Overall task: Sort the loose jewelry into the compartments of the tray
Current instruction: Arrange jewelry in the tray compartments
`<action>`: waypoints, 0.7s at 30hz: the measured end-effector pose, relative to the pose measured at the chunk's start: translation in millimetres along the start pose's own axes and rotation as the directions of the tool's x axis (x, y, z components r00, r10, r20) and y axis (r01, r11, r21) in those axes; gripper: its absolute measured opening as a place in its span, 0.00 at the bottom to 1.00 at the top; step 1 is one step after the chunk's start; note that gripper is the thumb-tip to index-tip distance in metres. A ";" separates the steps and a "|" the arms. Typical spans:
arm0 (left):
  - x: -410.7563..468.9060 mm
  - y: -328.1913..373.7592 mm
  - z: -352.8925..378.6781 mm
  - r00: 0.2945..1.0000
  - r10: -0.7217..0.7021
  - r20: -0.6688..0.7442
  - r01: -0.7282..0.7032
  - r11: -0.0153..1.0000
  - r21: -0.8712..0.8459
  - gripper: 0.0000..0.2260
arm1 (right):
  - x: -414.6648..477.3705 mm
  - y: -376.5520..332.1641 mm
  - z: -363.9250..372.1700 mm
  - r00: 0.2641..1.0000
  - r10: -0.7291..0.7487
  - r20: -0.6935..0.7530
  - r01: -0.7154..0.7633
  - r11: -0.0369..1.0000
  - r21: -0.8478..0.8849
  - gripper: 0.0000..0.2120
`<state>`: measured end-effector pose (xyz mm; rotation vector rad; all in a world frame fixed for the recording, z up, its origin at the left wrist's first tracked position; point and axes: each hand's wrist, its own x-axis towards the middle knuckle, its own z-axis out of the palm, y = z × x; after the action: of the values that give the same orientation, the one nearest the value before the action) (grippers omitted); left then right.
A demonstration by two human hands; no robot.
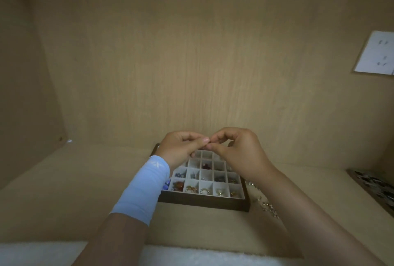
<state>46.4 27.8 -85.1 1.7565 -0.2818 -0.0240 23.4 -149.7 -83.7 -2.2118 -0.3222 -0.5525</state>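
Hovering over the far rows of the tray (203, 202), my left hand (182, 147) and right hand (238, 150) meet, fingertips (205, 139) pinched together; I cannot tell on what. Loose jewelry (265, 202) lies to its right.

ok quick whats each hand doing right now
left hand: fingers pinched shut, tips meeting the other hand's; what they hold cannot be told
right hand: fingers pinched shut too, above the jewelry tray; contents cannot be told

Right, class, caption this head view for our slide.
Left hand and right hand pinch together over the tray, loose jewelry beside it.
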 end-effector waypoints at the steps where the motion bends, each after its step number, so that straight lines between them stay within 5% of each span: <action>1: 0.7 -1.4 -4.8 1.000 0.006 -0.019 -0.006 1.000 -0.001 0.03 | 4.5 -2.2 4.3 1.000 0.002 0.016 -0.001 1.000 -0.015 0.01; 12: 9.9 -29.5 -32.3 0.993 -0.027 -0.112 0.029 1.000 0.013 0.09 | 37.2 -11.5 41.4 0.983 -0.022 0.180 0.066 0.967 -0.244 0.02; 21: 20.6 -64.0 -24.4 0.999 0.021 -0.031 0.002 0.799 0.602 0.10 | 45.6 10.0 53.6 0.908 0.121 0.401 0.127 0.833 -0.539 0.05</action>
<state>81.8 58.4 -139.1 2.3927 -0.2908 0.1184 82.2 -112.7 -98.7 -2.9088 -0.4276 -0.1590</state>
